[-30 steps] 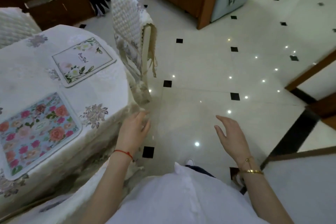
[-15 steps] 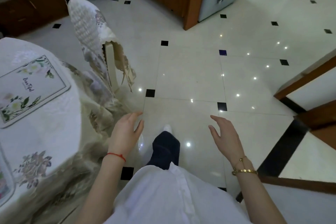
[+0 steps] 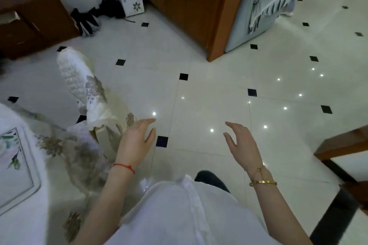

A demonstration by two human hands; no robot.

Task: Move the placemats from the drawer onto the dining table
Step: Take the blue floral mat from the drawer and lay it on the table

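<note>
One white rectangular placemat with leaf print (image 3: 14, 167) lies on the white-clothed surface (image 3: 29, 225), cut off at the left edge; no drawer is in view. Two hands, left (image 3: 135, 141) and right (image 3: 242, 143), hover over the floor (image 3: 209, 89), fingers loosely spread, holding nothing.

Placemat (image 3: 14, 167) (floral) cut by left edge
</note>
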